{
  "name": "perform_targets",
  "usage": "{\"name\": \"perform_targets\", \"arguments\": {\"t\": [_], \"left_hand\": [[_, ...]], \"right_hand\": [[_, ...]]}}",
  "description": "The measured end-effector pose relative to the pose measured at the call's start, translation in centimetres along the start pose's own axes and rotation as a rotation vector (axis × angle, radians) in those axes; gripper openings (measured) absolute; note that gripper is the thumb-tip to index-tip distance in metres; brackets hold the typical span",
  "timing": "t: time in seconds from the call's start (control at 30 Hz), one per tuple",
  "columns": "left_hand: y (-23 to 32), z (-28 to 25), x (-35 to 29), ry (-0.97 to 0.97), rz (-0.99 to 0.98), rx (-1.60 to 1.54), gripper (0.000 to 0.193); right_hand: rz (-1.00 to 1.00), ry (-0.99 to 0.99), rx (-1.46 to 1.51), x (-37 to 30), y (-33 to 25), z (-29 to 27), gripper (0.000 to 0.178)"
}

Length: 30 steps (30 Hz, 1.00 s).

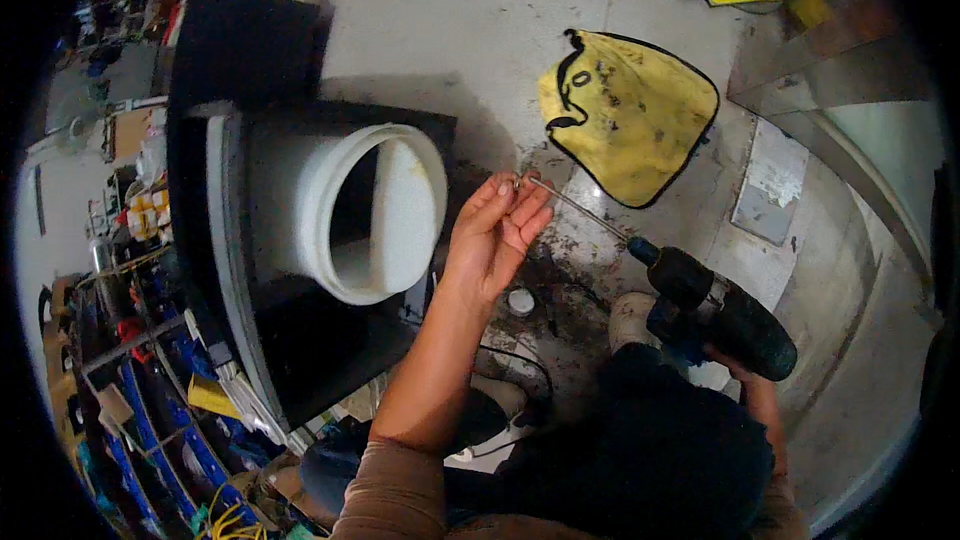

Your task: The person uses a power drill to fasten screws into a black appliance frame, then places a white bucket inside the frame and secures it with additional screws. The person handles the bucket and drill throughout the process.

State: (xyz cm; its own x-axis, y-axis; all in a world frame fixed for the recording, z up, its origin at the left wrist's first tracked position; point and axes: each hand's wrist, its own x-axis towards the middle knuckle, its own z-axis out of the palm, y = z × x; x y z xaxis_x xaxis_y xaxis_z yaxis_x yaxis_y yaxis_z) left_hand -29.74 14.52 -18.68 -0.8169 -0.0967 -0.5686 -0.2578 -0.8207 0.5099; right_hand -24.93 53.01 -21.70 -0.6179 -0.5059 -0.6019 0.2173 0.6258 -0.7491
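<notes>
My right hand, partly hidden behind the tool, grips a dark power drill on the right. A long thin metal bit runs from its chuck toward my left hand. The thumb and forefinger of my left hand pinch a small metal piece, likely a screw, at the bit's tip; its exact kind is too small to make out. Left of this hand lies a black box-like housing with a round white collar standing out from it. Its opening faces right.
A stained yellow cloth-like piece with black edging lies on the dirty grey floor beyond my hands. Crowded shelves with blue bins stand at left. A flat grey plate and a metal frame are at right. A cable runs near my feet.
</notes>
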Motion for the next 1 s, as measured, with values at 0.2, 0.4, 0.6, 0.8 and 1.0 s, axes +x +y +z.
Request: {"name": "perform_targets", "arguments": {"t": [0.2,0.4,0.6,0.8,1.0], "left_hand": [[2.6,0.0,-5.6,-0.056,0.054,-0.048,0.013],[3.0,0.7,-8.2,-0.081,0.081,-0.108,0.013],[3.6,1.7,-9.6,-0.004,0.111,0.02,0.012],[4.1,2.3,-9.8,0.061,0.123,0.168,0.012],[4.7,2.4,-9.8,0.115,0.165,0.315,0.011]], "right_hand": [[-0.168,-0.137,-0.037,0.3,0.0,0.4,0.056],[0.012,-0.141,0.077,-0.9,1.8,1.5,0.054],[-0.24,-0.021,-0.186,-0.8,3.3,1.5,0.057],[-0.414,0.076,-0.348,-0.1,2.6,1.4,0.063],[-0.402,0.085,-0.137,1.1,3.4,2.1,0.06]]}}
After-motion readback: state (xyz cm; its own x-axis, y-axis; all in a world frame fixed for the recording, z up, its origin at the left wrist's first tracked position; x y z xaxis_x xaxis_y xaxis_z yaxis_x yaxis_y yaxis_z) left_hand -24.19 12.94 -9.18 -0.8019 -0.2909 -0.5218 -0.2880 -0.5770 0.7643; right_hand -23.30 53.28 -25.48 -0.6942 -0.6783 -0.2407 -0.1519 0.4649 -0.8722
